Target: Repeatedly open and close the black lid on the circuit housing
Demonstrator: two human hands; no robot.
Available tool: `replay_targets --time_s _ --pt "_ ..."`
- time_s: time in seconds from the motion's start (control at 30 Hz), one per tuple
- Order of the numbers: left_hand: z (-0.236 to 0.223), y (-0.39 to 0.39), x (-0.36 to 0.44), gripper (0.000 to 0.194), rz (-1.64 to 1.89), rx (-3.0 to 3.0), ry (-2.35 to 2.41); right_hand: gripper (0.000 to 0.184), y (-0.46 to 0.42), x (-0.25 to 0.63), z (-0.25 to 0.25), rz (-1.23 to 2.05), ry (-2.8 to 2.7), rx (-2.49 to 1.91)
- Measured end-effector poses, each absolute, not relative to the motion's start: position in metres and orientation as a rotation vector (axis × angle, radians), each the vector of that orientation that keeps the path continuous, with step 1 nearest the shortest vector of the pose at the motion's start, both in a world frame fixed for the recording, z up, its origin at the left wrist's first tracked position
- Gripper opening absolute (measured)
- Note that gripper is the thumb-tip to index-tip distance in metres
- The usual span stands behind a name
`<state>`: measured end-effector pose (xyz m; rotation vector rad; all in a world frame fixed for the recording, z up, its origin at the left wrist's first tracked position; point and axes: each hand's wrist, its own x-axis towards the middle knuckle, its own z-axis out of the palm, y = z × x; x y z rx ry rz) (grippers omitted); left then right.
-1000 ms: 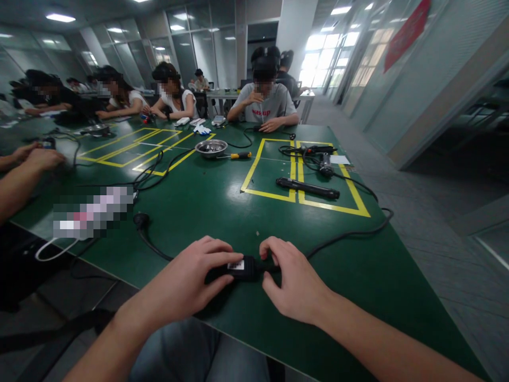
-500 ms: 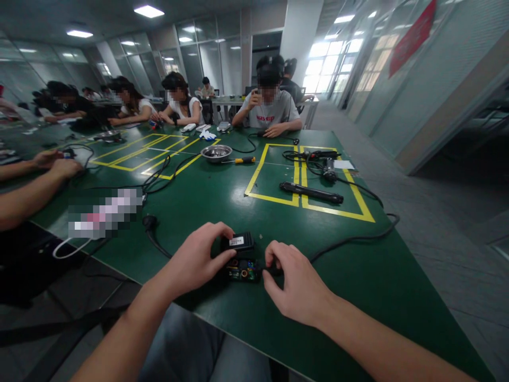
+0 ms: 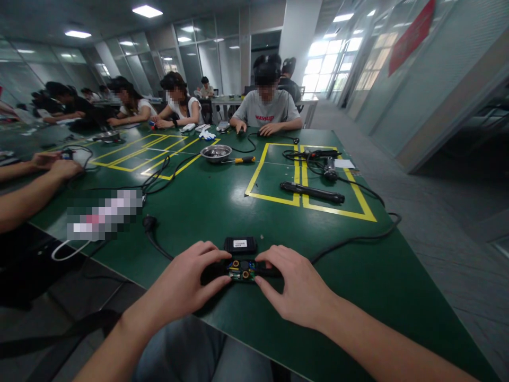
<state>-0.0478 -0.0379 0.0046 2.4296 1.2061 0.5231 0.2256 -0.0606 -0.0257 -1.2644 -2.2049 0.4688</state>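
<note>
On the green table in front of me lies an opened black case with a circuit board showing copper coils. My left hand grips its left end between thumb and fingers. My right hand pinches its right end, beside where a black cable leaves it. Just beyond the board rests the black case cover, a white label facing up, touched by neither hand. Black cable runs off to the right, and a black power plug lies left of my left hand.
A steel bowl and a yellow-black screwdriver lie farther off. Right of them are a black tube and a corded tool within yellow tape. A blurred white-pink object is at left. Co-workers sit around the table.
My left hand has let go of the case cover, which now lies flat beyond the board, and has moved onto the board's left end. My right hand has closed onto the right end.
</note>
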Motion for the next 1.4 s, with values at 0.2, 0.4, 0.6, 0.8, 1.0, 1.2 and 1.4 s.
replay_targets --time_s 0.2,0.4,0.6,0.8,1.0,1.2,1.4 --pt "0.000 -0.034 -0.047 0.032 0.435 2.397 1.184 0.017 -0.061 0.227 -0.031 0.398 -2.238 -1.227" --pt "0.008 -0.032 -0.046 0.024 0.479 2.366 1.130 0.017 -0.061 0.226 -0.027 0.405 -2.205 -1.204" --pt "0.014 -0.030 -0.050 0.019 0.531 2.402 1.080 0.011 -0.059 0.227 -0.025 0.365 -2.165 -1.199" --pt "0.014 -0.012 -0.029 0.021 0.635 2.504 1.144 0.011 -0.059 0.227 -0.025 0.361 -2.155 -1.198" --pt "0.006 0.007 -0.015 0.032 0.529 2.461 1.232 0.016 -0.061 0.226 -0.023 0.367 -2.127 -1.224" --pt "0.015 -0.021 -0.031 0.031 0.642 2.413 1.004 0.024 -0.062 0.225 -0.021 0.431 -2.084 -1.302" --pt "0.003 -0.028 -0.031 0.036 0.562 2.412 0.871 0.027 -0.063 0.226 -0.019 0.480 -2.125 -1.335"
